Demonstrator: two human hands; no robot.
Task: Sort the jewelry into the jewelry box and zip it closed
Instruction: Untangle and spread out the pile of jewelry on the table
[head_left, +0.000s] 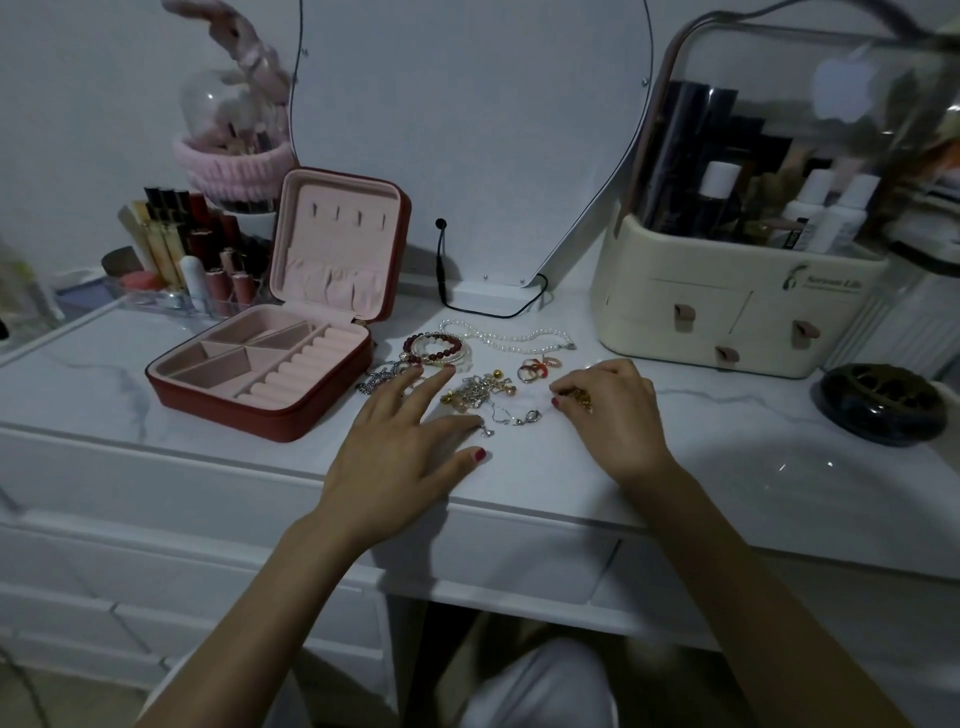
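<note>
At about ten o'clock on the white marble-patterned counter (753, 467) stands a clear acrylic organiser of lipsticks and gold tubes (176, 249). Just beside it, toward nine o'clock of the scattered jewellery, the square dark-red jewelry box with pink velvet lining (260, 374) lies unzipped, its lid upright against the heart-shaped mirror (467, 130); its compartments and ring rolls hold nothing visible. At the box's three o'clock a silver chain heap (382, 376) lies by a maroon and white bead bracelet stack (436, 349). The left hand (400, 452) lies flat with fingers spread straight, fingertips touching the chain heap and the counter, holding nothing. Between the hands sit a tangle of gold and silver chains with small charms (480, 393) and a thin silver chain with a clasp (511, 417). At twelve o'clock stretches a white pearl necklace (511, 335), with a few red-accented rings (537, 368) below it. The right hand (613, 410) curls its fingers, pinching a small gold piece (581, 399). At two o'clock stands a cream cosmetics case with a clear dome lid (743, 291); at three o'clock, a dark round dish (883, 402).
</note>
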